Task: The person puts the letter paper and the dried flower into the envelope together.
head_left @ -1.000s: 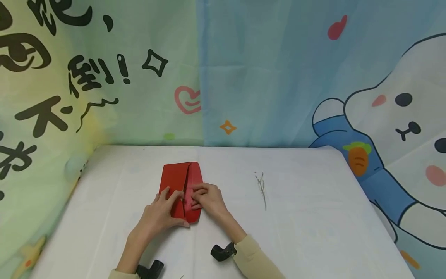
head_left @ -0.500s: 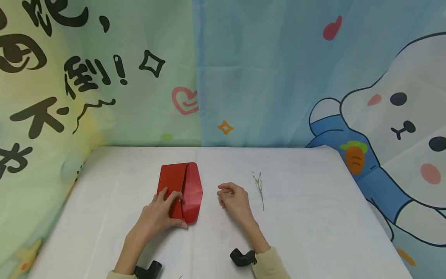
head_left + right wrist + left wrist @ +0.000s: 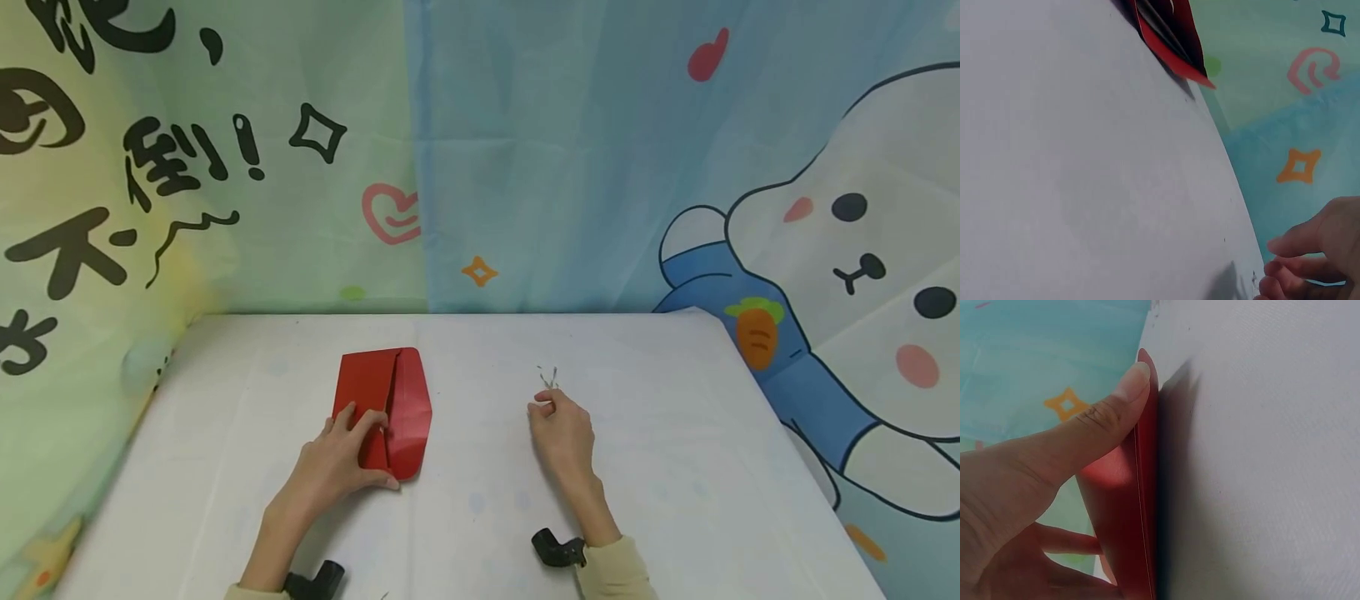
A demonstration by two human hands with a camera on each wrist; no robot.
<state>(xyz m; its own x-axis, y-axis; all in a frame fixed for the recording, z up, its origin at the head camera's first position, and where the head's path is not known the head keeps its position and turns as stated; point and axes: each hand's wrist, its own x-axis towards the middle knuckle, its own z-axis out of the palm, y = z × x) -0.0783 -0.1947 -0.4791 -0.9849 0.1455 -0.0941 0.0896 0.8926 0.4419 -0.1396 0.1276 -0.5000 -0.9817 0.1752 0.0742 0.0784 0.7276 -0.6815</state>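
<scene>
Your right hand (image 3: 562, 437) has moved farther from the red envelope (image 3: 402, 408), over to the thin sprig (image 3: 551, 383).
Its curled fingers hide the stem, so you cannot tell whether they pinch it; the tips show just beyond them. Your left hand (image 3: 328, 462), in the same place, grips the envelope on the tabletop (image 3: 472, 467), thumb at the near edge. The sprig looks feather-light and brittle, best taken by its stem; the envelope seems light, smooth, fairly stiff, best held by its edges.
</scene>
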